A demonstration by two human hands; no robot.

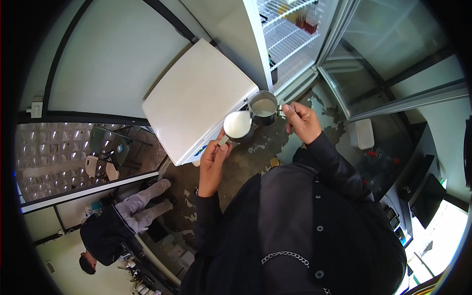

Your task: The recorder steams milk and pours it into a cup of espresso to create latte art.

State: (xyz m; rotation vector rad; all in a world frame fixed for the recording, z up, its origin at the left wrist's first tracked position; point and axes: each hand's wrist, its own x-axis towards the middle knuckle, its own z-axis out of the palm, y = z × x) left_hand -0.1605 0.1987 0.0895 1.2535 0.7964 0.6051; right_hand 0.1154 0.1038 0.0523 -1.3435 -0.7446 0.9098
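My left hand [215, 161] grips the handle of a metal milk pitcher [238, 126] filled near its rim with white, milky liquid. My right hand [303, 121] holds a second metal pitcher [263, 108] by its handle; a greyish-white surface shows inside it, lower than in the first. Both pitchers are upright or nearly so, close side by side, in front of the near corner of a white-topped appliance [206, 92]. Whether their walls touch, I cannot tell.
A glass-door fridge [291, 44] stands with its door [368, 81] swung wide, bottles on its wire shelves. A person [110, 225] in dark top and light trousers is at a counter, lower left. A white plastic bin [363, 133] stands on the right. The floor [254, 158] has peeling paint.
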